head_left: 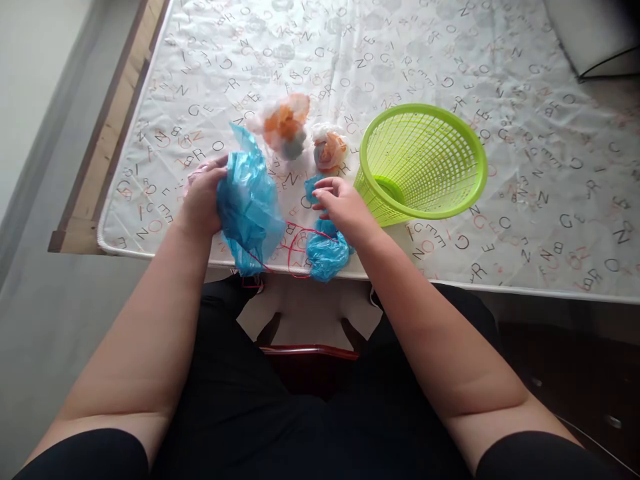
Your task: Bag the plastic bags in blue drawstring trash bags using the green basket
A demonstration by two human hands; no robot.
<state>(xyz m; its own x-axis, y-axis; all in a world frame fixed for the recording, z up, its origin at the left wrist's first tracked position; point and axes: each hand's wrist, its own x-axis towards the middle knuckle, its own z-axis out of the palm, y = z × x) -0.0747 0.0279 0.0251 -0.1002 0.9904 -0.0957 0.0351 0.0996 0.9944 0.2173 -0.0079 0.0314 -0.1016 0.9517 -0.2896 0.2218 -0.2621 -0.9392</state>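
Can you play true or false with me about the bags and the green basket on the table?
1. The left hand holds a blue plastic bag. True.
2. The green basket stands upright with bags inside. False: it lies tipped on its side, and no bags show inside it.
3. The right hand rests on a second, scrunched blue bag near the table's edge. True.
4. Two small orange-and-white bundles lie on the table beyond the hands. True.
5. The tablecloth is plain red. False: it is pale, printed with letters.
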